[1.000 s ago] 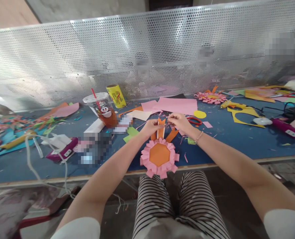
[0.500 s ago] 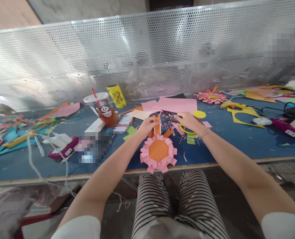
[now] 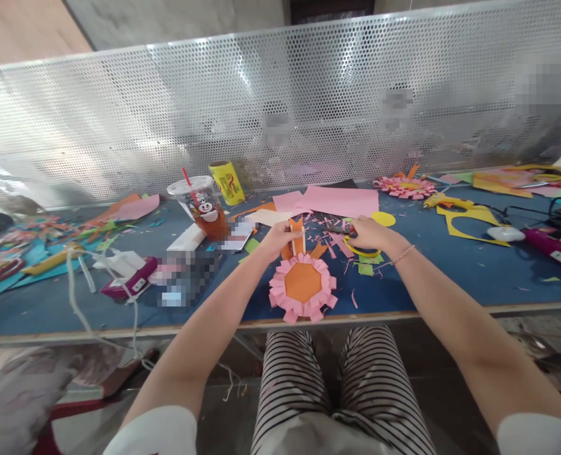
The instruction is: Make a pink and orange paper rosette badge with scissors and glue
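Pink and frilled, the paper flower (image 3: 302,282) is at six o'clock, by the table's (image 3: 385,297) near edge, its flat, many-sided orange centre in view. Reaching forward, the left hand (image 3: 279,240) pinches an orange paper strip (image 3: 299,239) at the flower's twelve o'clock between thumb and fingers. Toward two o'clock, the right hand (image 3: 373,234), knuckles up, curls around scissors (image 3: 342,231) with a yellow loop handle, beside thin pink paper shreds (image 3: 319,227).
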`<state>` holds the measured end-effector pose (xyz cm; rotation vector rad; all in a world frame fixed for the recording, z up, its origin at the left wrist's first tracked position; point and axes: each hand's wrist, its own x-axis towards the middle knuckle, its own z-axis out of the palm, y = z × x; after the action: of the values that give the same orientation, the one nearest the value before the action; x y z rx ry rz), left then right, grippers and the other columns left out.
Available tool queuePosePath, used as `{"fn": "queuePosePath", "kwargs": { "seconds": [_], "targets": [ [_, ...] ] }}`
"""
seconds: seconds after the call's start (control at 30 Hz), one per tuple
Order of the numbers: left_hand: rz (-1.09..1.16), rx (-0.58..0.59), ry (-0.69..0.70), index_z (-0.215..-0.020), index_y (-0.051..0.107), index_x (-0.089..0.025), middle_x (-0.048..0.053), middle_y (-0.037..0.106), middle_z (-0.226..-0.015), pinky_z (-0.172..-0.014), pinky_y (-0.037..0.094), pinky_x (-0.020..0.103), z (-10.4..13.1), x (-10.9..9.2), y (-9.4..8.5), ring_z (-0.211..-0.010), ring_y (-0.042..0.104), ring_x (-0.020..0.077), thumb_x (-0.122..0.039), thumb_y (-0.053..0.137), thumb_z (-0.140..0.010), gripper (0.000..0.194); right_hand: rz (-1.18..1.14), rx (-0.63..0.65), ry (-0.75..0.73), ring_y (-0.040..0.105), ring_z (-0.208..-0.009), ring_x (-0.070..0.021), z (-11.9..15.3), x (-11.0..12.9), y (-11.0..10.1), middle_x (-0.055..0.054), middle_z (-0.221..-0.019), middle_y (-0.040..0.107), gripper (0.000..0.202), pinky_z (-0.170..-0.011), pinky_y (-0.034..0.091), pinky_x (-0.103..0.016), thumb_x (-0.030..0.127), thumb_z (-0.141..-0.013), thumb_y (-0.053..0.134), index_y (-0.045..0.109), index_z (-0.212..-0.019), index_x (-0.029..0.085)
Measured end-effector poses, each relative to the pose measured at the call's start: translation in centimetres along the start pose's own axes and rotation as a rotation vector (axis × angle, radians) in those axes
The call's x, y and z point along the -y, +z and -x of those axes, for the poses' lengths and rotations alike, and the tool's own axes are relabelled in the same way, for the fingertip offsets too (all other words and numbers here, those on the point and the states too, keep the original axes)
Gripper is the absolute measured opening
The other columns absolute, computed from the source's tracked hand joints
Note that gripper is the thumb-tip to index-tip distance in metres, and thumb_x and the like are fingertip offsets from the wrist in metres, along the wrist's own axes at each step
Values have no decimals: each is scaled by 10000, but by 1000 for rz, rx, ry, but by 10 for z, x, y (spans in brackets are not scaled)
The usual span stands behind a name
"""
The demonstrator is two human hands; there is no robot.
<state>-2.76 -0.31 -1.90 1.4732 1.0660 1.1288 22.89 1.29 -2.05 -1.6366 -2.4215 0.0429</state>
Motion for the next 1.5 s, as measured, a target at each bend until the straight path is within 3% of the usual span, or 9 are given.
{"fn": "queuePosePath", "kwargs": {
  "seconds": [0.13,0.23,0.33,0.5,0.6,0.83,1.1,1.33,1.5],
  "targets": [
    [12,-77,63,-701,601,-122,-9,579,-608,-551,403,226,-3,1,-5,-541,515,94,-303,707,-549,259,94,239,46,595,-701,-222,1,-6,-1,-165,-858,644,297,-592,422,-300,391,-693,543,625,-805,128],
    [7,-181,146,-704,589,-126,-21,554,-580,-509,384,212,-6,1,-10,-512,496,83,-311,685,-589,238,38,304,55,576,-609,-179,-2,-7,-1,-115,-768,648,240,-524,395,-270,346,-659,552,621,-772,146],
    [16,-208,176,-695,588,-127,-16,565,-592,-492,374,205,-7,-1,-13,-505,495,79,-309,686,-593,230,8,311,76,577,-621,-179,-2,-7,1,-109,-781,642,268,-543,403,-274,366,-662,538,616,-797,148],
    [45,-238,145,-645,590,-126,-13,554,-564,-493,371,214,-5,-5,-13,-489,488,83,-296,693,-565,214,142,165,168,574,-871,-279,3,-8,-1,-214,-1040,575,545,-661,427,-322,475,-601,593,570,-990,95],
    [82,-221,117,-660,600,-132,-9,567,-586,-512,375,221,-4,-6,-11,-521,508,98,-280,682,-552,200,141,206,219,588,-823,-279,4,-9,-4,-210,-991,598,583,-614,427,-321,455,-603,597,549,-1040,72],
    [127,-300,114,-661,566,-149,-17,565,-611,-549,388,225,-4,-7,-9,-561,518,104,-317,687,-563,230,131,349,143,600,-683,-226,6,-8,-6,-147,-816,654,231,-554,414,-292,237,-619,610,643,-821,129],
    [130,-220,166,-704,587,-162,-21,569,-654,-601,405,231,-2,-8,-5,-614,524,103,-375,690,-577,269,102,77,119,607,-761,-256,2,-11,-3,-168,-821,647,363,-642,403,-322,454,-796,429,615,-781,143],
    [-474,21,310,-562,558,-153,-35,402,-521,-506,280,219,13,-18,7,-527,357,84,-315,601,-643,186,-615,-304,-83,579,-679,-171,4,35,-12,-49,-685,611,336,-653,412,-286,461,-729,534,363,-592,207],
    [-662,180,399,-606,595,-157,-26,447,-556,-517,291,217,17,-15,16,-549,383,95,-268,546,-678,141,-956,-278,-258,581,-782,-170,8,56,0,-53,-880,614,375,-692,448,-309,380,-620,646,308,-634,218]
  ]
}}
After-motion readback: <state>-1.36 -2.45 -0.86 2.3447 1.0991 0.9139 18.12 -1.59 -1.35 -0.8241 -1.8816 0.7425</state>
